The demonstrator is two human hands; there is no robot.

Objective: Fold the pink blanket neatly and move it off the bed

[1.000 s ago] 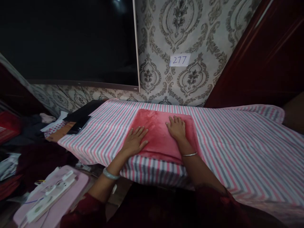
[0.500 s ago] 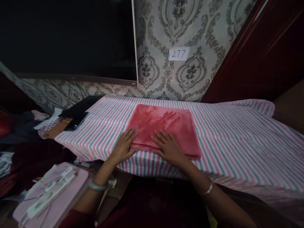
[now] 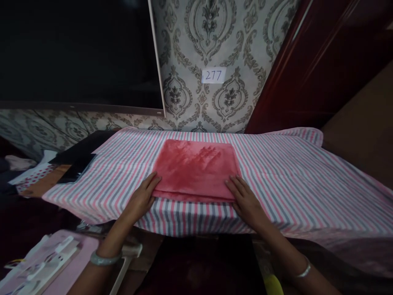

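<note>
A folded red plush cloth (image 3: pixel 193 168) lies flat on a striped cover, its pile brushed in lighter and darker patches. The layered fold edge faces me. At its near left corner my left hand (image 3: pixel 144 196) is closed, with fingertips over the edge and thumb low at the front. On the near right corner my right hand (image 3: pixel 245 200) has its fingers over the top, the thumb down by the front edge. Both hands take the cloth by these corners, and the parts of the fingers under it are hidden.
The pink, grey and white striped cover (image 3: pixel 285 176) drapes over the table. A dark flat screen (image 3: pixel 76 53) hangs at back left. Black flat items (image 3: pixel 76 168) lie at the left end. Below left, a power strip (image 3: pixel 46 266) rests on a pink stool (image 3: pixel 86 246).
My hands have moved from lying spread on the cloth's near part out to its two near corners. The right hand went right, and the view has shifted.
</note>
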